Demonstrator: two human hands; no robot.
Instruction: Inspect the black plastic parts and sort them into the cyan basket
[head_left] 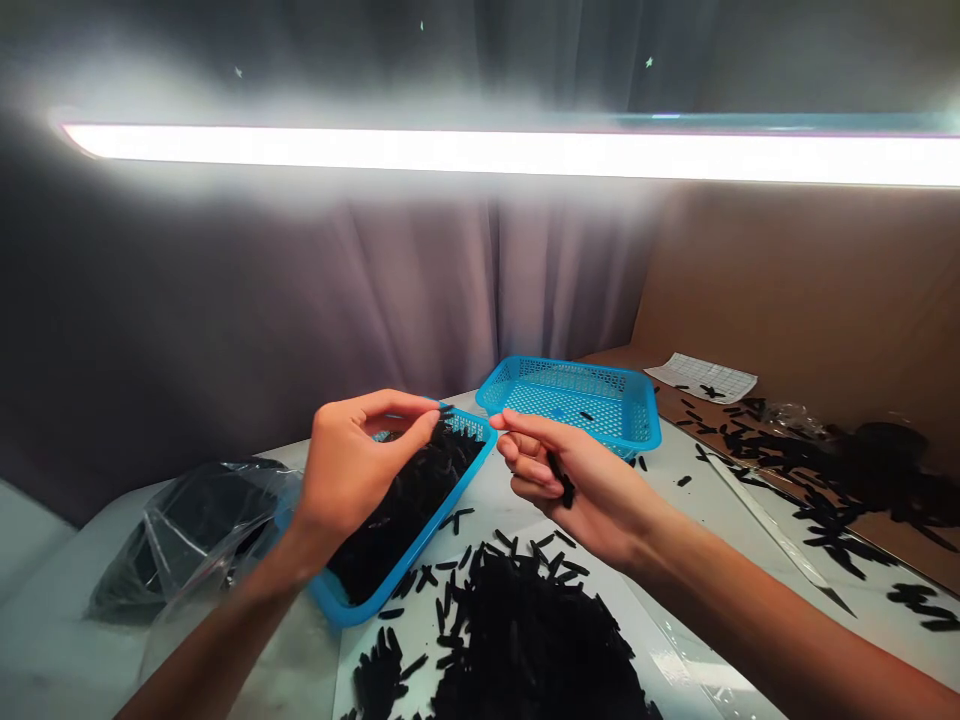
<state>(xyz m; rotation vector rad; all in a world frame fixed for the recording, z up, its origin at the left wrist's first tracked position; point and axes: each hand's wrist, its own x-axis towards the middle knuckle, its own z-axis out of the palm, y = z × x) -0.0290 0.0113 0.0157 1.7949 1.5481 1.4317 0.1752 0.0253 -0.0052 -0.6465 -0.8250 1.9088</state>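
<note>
No readable text, labels, or numbers

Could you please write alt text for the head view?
The left hand pinches a black strip over a strip-filled blue basket; the right hand holds black material. A black heap lies in front, a second blue basket behind.

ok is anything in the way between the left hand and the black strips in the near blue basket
Nothing visible stands in the way: the left hand appears just above the near blue basket, whose black strips lie exposed. The clear plastic bag is off to the basket's left, not between them.
</note>
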